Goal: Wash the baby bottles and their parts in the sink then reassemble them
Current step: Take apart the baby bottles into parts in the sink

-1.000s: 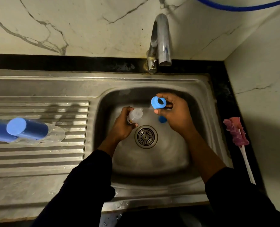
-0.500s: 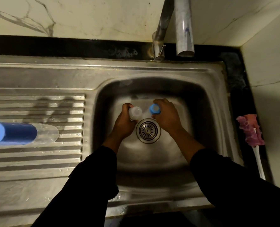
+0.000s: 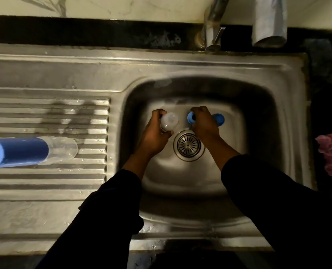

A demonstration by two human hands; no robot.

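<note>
Your left hand (image 3: 154, 135) is low in the sink (image 3: 258, 133), fingers curled tight round a clear plastic piece (image 3: 169, 122) that sticks out of the top of your fist toward the back wall. Your right hand (image 3: 205, 126) is just beside it, knuckles up, fingers bent and pinching a blue ring (image 3: 190, 117) at the hand's left edge, with the ring's opening showing past your fingertips. A second blue piece (image 3: 219, 119) peeks out on the far side of that hand; you cannot tell from here whether the hand holds it or it rests on the sink floor. Your two hands are apart, and the clear piece and the ring are near each other but not touching. The drain (image 3: 188, 145) sits between your wrists, just below both hands. Dark sleeves (image 3: 110, 220) cover both forearms down to the front rim. On the ribbed draining board (image 3: 44, 183) to your left, well apart from the hands, a bottle (image 3: 64, 149) lies on its side with a blue cover (image 3: 23, 152) on one end. A pink brush (image 3: 331, 156) lies at the right edge, and the tap (image 3: 268, 22) hangs over the back rim
</note>
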